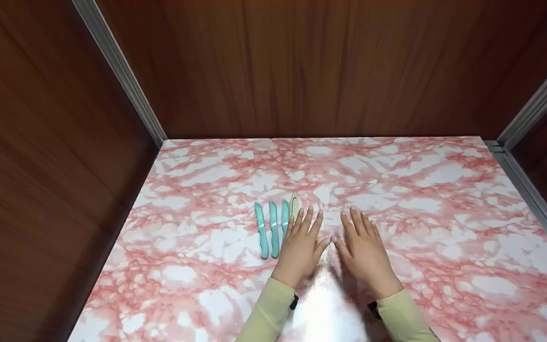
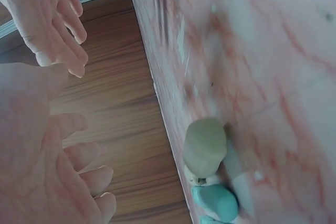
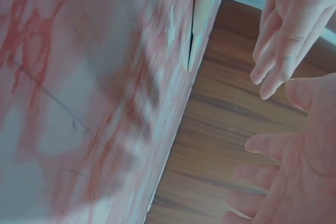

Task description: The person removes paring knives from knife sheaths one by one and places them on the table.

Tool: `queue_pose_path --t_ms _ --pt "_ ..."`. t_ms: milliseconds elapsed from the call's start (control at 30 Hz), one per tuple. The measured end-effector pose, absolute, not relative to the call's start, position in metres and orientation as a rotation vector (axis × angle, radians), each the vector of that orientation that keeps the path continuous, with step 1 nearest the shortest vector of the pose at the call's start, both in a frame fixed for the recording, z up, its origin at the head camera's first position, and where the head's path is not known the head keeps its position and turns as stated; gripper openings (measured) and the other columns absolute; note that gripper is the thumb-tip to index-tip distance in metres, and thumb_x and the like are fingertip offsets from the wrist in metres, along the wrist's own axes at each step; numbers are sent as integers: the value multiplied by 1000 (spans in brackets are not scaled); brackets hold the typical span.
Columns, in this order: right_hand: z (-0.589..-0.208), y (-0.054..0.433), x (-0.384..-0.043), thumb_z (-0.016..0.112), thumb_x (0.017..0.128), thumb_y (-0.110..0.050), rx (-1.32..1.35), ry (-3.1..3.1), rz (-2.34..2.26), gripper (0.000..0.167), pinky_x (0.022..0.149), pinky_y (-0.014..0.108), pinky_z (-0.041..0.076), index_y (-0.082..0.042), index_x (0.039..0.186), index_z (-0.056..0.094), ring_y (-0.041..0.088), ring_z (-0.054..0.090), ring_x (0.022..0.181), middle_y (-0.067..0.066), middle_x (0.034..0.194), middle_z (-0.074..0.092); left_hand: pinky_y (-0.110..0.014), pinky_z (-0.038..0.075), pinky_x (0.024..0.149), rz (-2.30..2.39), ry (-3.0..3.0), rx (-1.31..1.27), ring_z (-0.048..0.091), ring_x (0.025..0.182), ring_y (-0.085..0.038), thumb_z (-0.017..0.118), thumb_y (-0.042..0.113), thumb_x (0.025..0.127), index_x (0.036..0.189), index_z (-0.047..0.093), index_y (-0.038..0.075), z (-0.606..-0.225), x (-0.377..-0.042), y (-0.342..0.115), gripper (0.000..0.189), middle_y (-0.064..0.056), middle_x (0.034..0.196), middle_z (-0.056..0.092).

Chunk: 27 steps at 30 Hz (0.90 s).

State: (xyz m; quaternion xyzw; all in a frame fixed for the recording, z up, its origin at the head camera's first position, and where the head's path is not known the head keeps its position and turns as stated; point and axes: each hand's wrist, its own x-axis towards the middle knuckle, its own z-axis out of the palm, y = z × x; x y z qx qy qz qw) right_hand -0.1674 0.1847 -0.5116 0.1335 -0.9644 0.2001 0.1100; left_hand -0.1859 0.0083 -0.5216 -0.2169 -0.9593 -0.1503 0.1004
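Observation:
Three teal-handled knives (image 1: 274, 228) lie side by side on the marbled tabletop, tips pointing away from me. Beside the rightmost one lies a pale yellow-green tool (image 1: 294, 204) with a pointed end and a dark slot, like a peeler; its lower part is hidden by my left hand. In the left wrist view its rounded handle end (image 2: 205, 147) shows next to a teal handle (image 2: 216, 202). My left hand (image 1: 298, 251) is palm down over the tool, fingers straight and spread, holding nothing. To its right my right hand (image 1: 365, 254) is likewise spread and holds nothing, thumbs close together.
The pink-and-white tabletop (image 1: 425, 209) runs back to a brown wood-grain panel (image 1: 302, 71). Another wood panel (image 1: 41, 166) stands at the left, and metal rails (image 1: 126, 80) edge the corners. Glare falls on the tabletop between my forearms.

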Motion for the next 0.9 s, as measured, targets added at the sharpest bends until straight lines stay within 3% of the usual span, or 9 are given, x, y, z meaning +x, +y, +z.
queue_pose_path --t_ms 200,533,900 --pt "-509 183 -169 53 97 -37 408 -2800 561 63 109 58 19 -1 146 36 43 22 138 21 152 25 -49 14 114 -446 -2825 -661 16 142 -32 40 49 99 152 28 15 -518 -191 6 64 -12 155 24" --pt "-513 171 -165 53 97 -39 423 -2803 594 65 110 54 22 -3 147 35 40 22 139 19 153 24 -50 15 114 -469 -2839 -631 15 142 -32 50 42 98 151 30 14 -517 -199 -4 63 -12 155 23" --pt "-516 159 -165 59 94 -36 476 -2759 574 62 109 51 27 3 140 44 43 31 134 25 147 33 -49 11 114 -501 -2850 -600 17 142 -32 51 40 98 151 32 15 -514 -207 -18 61 -13 154 24"
